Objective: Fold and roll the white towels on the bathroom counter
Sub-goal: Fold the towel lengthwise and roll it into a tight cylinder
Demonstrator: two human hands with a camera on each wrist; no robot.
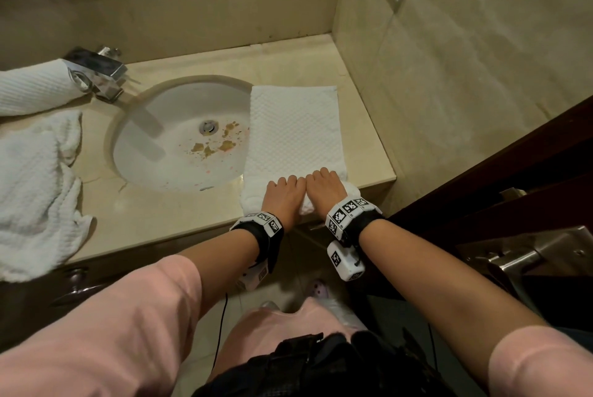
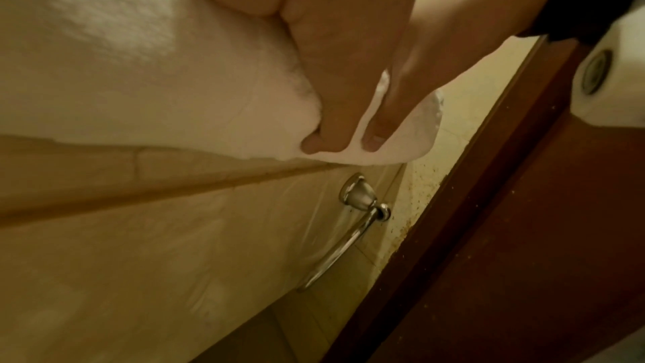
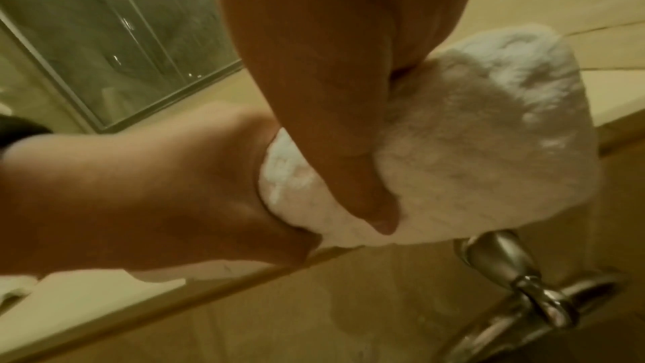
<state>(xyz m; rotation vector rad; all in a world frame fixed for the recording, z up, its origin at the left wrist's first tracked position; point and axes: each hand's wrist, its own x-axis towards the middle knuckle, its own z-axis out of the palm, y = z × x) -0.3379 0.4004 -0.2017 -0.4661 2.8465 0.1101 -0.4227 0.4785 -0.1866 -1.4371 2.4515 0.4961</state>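
Note:
A white waffle-textured towel (image 1: pixel 293 130) lies folded in a long strip on the beige counter (image 1: pixel 179 220), just right of the sink. Its near end is wound into a thick roll (image 1: pixel 252 196) at the counter's front edge. My left hand (image 1: pixel 284 192) and right hand (image 1: pixel 324 188) sit side by side on top of this roll, fingers curled over it. In the left wrist view the thumb (image 2: pixel 328 126) presses under the towel's roll (image 2: pixel 139 65). In the right wrist view my thumb (image 3: pixel 366 189) digs into the fluffy roll (image 3: pixel 471 148), with the left hand (image 3: pixel 139 189) beside it.
The oval sink (image 1: pixel 128 127) with brown stains lies left of the towel, a chrome faucet (image 1: pixel 96 72) behind it. A rolled towel (image 1: pixel 32 88) and a crumpled one (image 1: pixel 35 191) lie at the far left. A tiled wall (image 1: pixel 449 75) bounds the right; a towel ring (image 2: pixel 349 231) hangs below the counter.

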